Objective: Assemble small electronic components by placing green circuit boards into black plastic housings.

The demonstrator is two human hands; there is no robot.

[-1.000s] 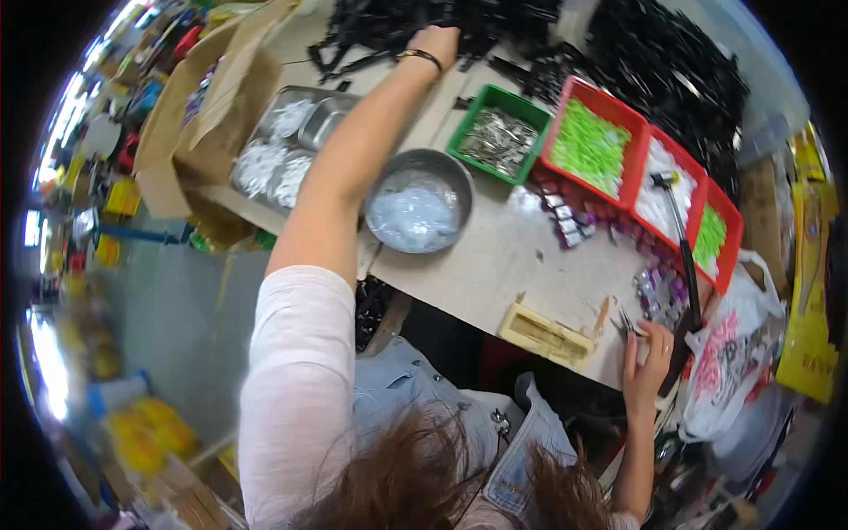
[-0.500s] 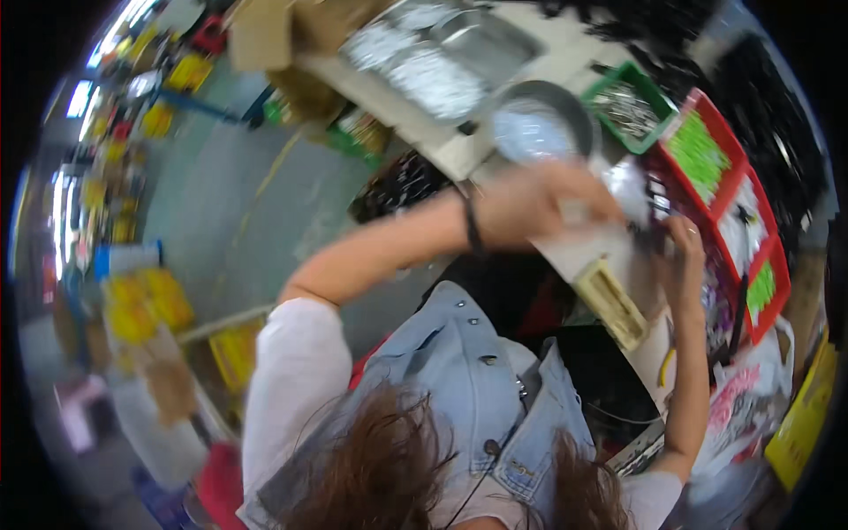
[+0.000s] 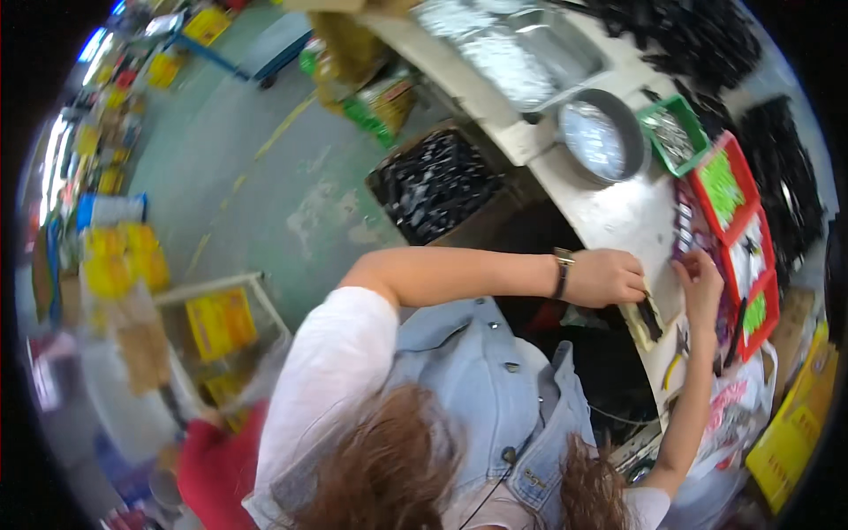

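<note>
- At the far left, the green-grey floor (image 3: 305, 190) stretches away beyond the table, and a box of glossy black pieces (image 3: 437, 184) stands below the table's edge.
- The pale, flat-topped table (image 3: 609, 212) has its front edge slanting from upper left to lower right, with a bare strip between that edge and the grey round metal bowl (image 3: 632, 132).
- The person's left hand (image 3: 602, 278), with a dark band at the wrist, reaches over this edge. Its fingers are curled, the tips at the upper end of a narrow black strip (image 3: 651, 319); whether they pinch it cannot be told at this blur.
- The strip lies on the cream-coloured oblong block (image 3: 634, 325), down and to the right of those fingers. Its long axis slopes down to the right, roughly along the table's edge, and the left hand is the nearer one.
- Below the block's right end, a curved yellow handle (image 3: 674, 371) lies close to the table's edge.
- The right hand (image 3: 704, 287) is across a bare gap from the strip, thumb and forefinger bent toward each other; anything between them is too small to tell.
- Just beyond it, silver-and-purple pieces (image 3: 682, 221) and red plastic trays (image 3: 709, 219) leave little room on the right.
</note>
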